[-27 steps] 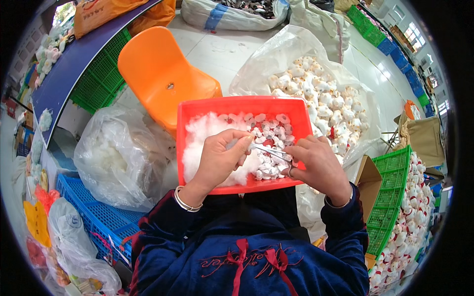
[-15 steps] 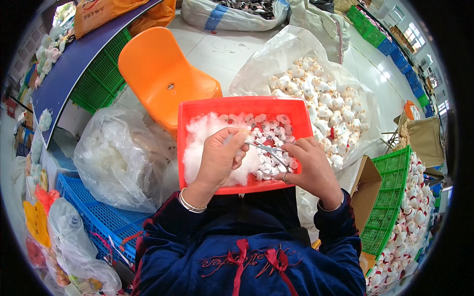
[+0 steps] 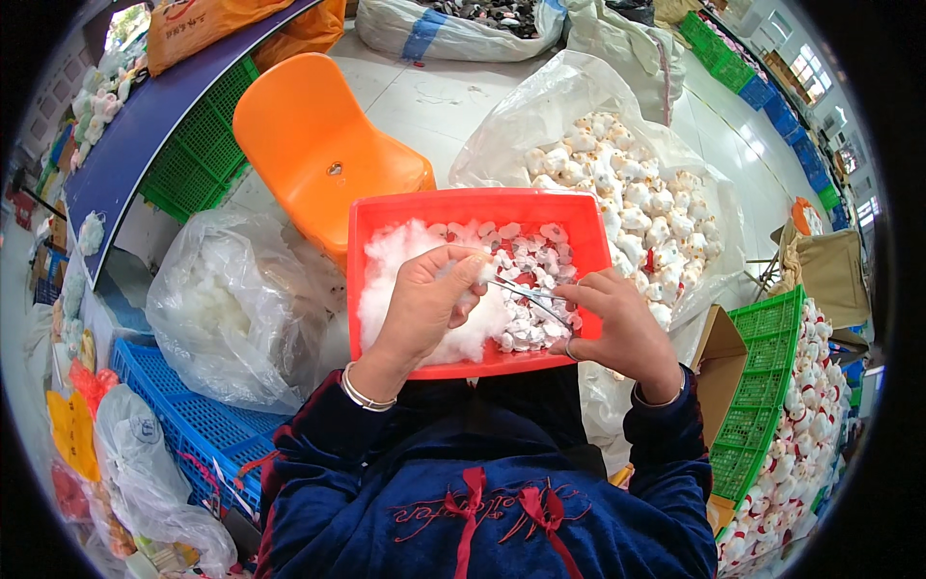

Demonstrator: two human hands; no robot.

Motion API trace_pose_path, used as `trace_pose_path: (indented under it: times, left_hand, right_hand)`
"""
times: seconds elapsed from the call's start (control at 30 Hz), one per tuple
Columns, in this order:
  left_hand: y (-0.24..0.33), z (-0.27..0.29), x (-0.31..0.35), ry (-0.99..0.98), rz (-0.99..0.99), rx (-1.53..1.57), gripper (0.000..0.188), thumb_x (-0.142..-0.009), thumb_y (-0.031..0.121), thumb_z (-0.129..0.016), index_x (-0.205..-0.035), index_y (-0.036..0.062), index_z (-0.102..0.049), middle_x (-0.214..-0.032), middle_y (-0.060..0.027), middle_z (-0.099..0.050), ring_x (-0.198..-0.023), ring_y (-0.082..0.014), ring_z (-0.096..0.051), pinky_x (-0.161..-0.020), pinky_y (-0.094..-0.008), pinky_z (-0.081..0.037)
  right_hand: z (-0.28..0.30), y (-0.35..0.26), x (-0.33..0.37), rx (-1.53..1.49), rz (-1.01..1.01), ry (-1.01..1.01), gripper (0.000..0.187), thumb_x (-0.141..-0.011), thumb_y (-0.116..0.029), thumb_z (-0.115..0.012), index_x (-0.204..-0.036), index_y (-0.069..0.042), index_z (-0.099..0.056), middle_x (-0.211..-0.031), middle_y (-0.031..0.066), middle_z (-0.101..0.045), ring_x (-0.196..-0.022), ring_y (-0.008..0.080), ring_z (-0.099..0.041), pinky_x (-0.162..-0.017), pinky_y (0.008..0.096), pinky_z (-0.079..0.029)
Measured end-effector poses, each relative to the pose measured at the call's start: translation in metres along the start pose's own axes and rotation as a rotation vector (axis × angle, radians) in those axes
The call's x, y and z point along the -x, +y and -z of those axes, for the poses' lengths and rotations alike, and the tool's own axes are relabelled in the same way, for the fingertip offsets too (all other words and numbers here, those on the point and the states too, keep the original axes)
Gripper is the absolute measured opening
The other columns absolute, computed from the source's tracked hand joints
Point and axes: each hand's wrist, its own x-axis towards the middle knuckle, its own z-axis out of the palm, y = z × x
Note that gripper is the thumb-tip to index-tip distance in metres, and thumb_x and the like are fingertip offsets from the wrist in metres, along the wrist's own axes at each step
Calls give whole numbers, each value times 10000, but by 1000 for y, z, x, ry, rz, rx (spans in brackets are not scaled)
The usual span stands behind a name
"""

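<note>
My left hand [image 3: 424, 307] is closed, pinching a small white fabric piece [image 3: 485, 274] between thumb and fingers above the red plastic bin [image 3: 473, 201]. In my right hand [image 3: 622, 326] are slim metal forceps [image 3: 529, 290], with the fingers curled round the handle end. Their tip reaches the white piece; whether it is inside the piece is too small to tell. Below my hands, fluffy white stuffing [image 3: 391, 256] fills the bin's left side. Several small white and grey fabric pieces [image 3: 538, 256] lie in its right side.
An orange chair [image 3: 309, 125] stands beyond the bin. At right are a clear bag of small white plush pieces [image 3: 646, 207] and a green crate [image 3: 762, 386]. A plastic bag of stuffing [image 3: 231, 318] rests on a blue crate [image 3: 188, 405] at left.
My right hand has shifted slightly right and down with the forceps, and their angle has changed a little. My left hand stays nearly in place, still pinching the white piece.
</note>
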Motion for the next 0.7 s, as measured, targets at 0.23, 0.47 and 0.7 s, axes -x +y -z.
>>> trace_pose_path:
  times: [0.23, 0.47, 0.7]
  left_hand:
    - [4, -4, 0, 6, -42, -85, 159, -1028, 167, -656, -1079, 22, -694, -796, -20, -649, -566, -25, -482, -463, -167, -333]
    - [-9, -6, -1, -34, -251, -387, 156, -1027, 177, -679, -1027, 30, -733, -789, 19, -637, -580, 2, -475, -465, -200, -340]
    - [1, 1, -2, 32, -64, -154, 163, -1027, 155, -666, -1081, 6, -705, -757, -12, -629, -527, -22, -453, -453, -182, -329]
  right_hand:
    - [3, -1, -2, -53, 1, -10, 378, -755, -212, -847, -1091, -72, -744, -860, 71, -660, -864, 276, -638, -772, 417, -474]
    - [14, -17, -7, -4, -65, -136, 342, -741, -202, -837, -1042, -67, -745, -821, 87, -671, -835, 291, -659, -732, 425, -499]
    - [7, -5, 1, 11, -6, 43, 499, -731, -255, -858, -1167, -56, -718, -1026, 111, -662, -1046, 313, -607, -911, 423, -467]
